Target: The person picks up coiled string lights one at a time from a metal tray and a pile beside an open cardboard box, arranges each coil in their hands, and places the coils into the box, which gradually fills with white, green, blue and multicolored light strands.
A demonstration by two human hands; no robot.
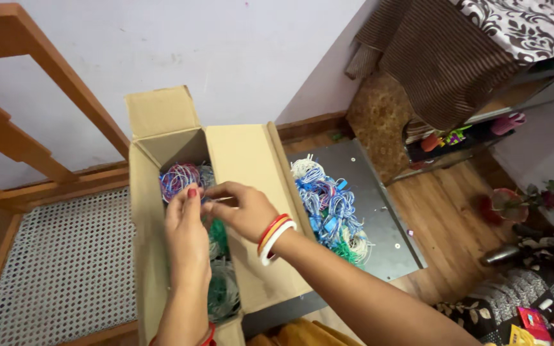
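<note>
An open cardboard box stands below me with coils of thin wire inside, blue, red, white and green. My left hand and my right hand meet over the box's opening. Both pinch a fine strand of wire between their fingertips. Red and white bangles ring my right wrist. More green coils lie deeper in the box, partly hidden by my left forearm.
A heap of blue, white and green wire bundles lies on a grey metal plate right of the box. A white mesh panel and wooden frame are left. Shelves, cloth and clutter fill the right side.
</note>
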